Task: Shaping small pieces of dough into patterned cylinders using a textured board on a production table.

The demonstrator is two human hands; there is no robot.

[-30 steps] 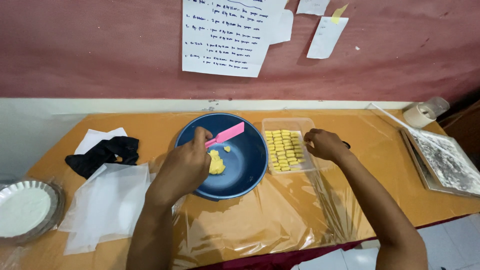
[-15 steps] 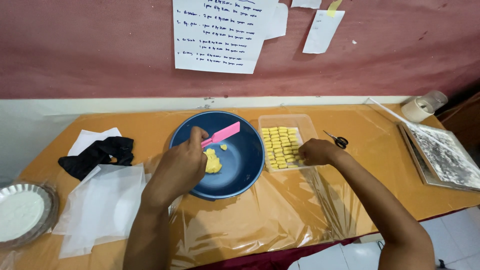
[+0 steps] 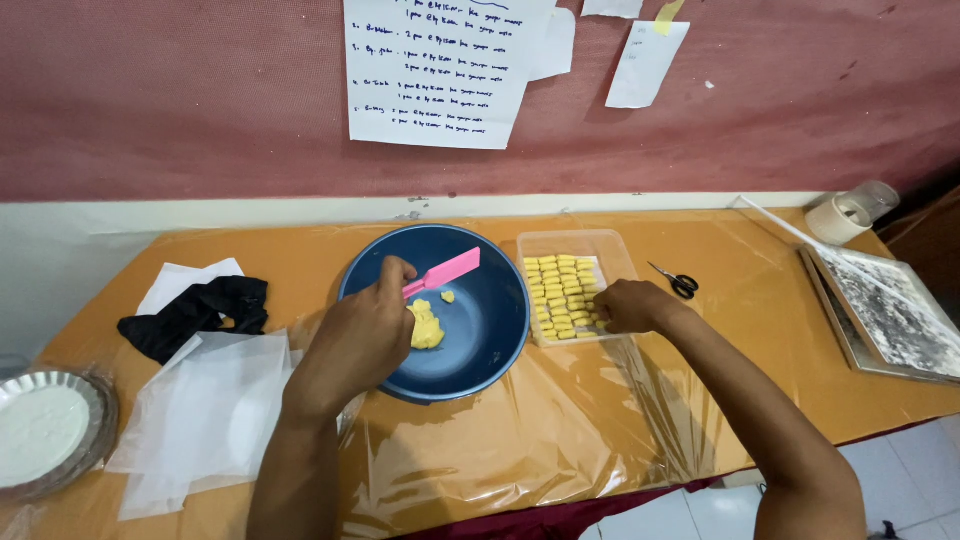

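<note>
Left hand [image 3: 362, 335]: held over the near-left rim of the blue bowl [image 3: 490, 330], fingers curled shut around the handle of a pink scraper [image 3: 442, 273].
Pink scraper: its flat blade is tilted up and to the right above the bowl's far side.
Yellow dough [image 3: 427, 326]: 1 lump is seen lying in the bowl just beside the left hand, with 1 small crumb near it under the scraper.
Right hand [image 3: 627, 306]: rested at the near-right corner of the clear plastic tray [image 3: 612, 247], fingers bent and drawn together on the yellow pieces; whether 1 is pinched cannot be told.
Small yellow pieces [image 3: 560, 290]: laid in neat rows inside the tray, just right of the bowl.
Table [image 3: 760, 330]: covered with clear plastic film.
Left of the bowl: a black cloth [image 3: 195, 315], white paper sheets [image 3: 215, 415] and a fluted tin of white powder [image 3: 45, 430].
Right of the tray: small scissors [image 3: 678, 283] and a floured metal tray [image 3: 895, 310].
</note>
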